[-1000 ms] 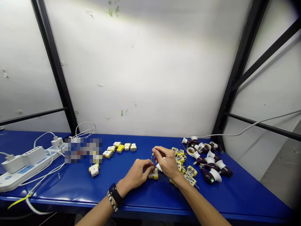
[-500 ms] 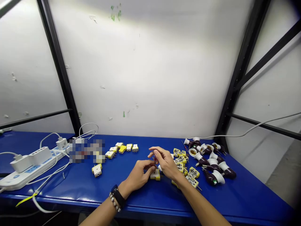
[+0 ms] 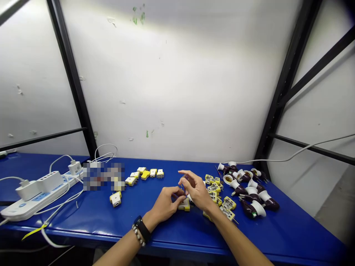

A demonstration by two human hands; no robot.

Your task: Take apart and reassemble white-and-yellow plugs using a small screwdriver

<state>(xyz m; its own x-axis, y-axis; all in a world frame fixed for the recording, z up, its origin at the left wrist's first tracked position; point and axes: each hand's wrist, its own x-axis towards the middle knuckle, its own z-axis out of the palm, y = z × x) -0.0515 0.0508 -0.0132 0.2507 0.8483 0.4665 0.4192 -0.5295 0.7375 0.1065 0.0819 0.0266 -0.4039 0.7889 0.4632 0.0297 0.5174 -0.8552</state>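
My left hand (image 3: 165, 203), with a black band and a beaded bracelet at its wrist, is closed at a white and yellow plug (image 3: 185, 205) low over the blue table. Fingers cover part of that plug. My right hand (image 3: 195, 188) is bent above it, thumb and fingers pinched on a thin upright screwdriver (image 3: 183, 189), mostly hidden by the fingers. Just right of my right hand lies a heap of opened yellow plug halves (image 3: 213, 187) with metal parts showing.
Several white and yellow plugs (image 3: 145, 174) lie left of centre. Dark lamp holders with white rims (image 3: 252, 192) are piled at right, near a thin red-handled tool (image 3: 217, 170). A power strip (image 3: 27, 205) with chargers and cables runs along the left. A white panel (image 3: 177, 92) stands behind.
The view has shifted slightly. My right fingers have curled and turned a little around the screwdriver, while my left hand stays at the plug.
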